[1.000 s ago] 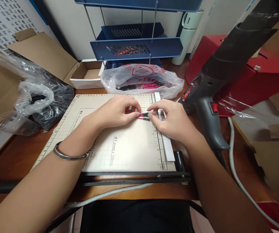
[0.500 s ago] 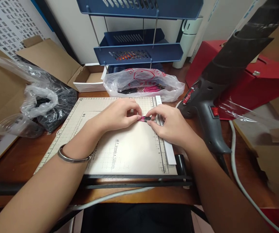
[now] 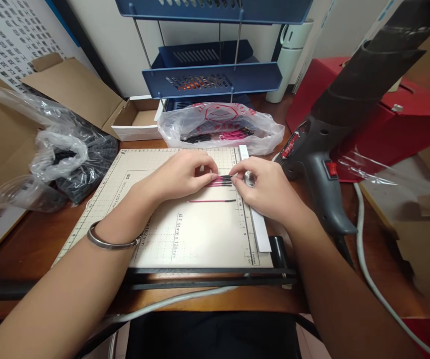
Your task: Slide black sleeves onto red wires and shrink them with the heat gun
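Note:
Several thin pink wires with black sleeved ends (image 3: 221, 181) lie side by side on the cream paper-trimmer board (image 3: 200, 239). My left hand (image 3: 185, 174) is closed, thumb and fingertips pinched at the pink part of the wires. On the other side, my right hand (image 3: 262, 189) pinches at the black ends, near the board's right ruler. A single pink wire (image 3: 211, 201) with a black end lies apart, below the others. The left fingers hide the left part of the row.
Behind the board is a clear plastic bag (image 3: 267, 132) holding black and pink wires. A heat gun (image 3: 312, 164) stands at right, beside a red box (image 3: 417, 114). Left are a black-filled bag (image 3: 84, 174) and a clear cup (image 3: 28, 192). A blue rack (image 3: 215, 82) rises behind.
The wires, bunched between both hands before, now lie more spread in a row. One wire has come to lie separately below them. Both hands have stayed nearly in place.

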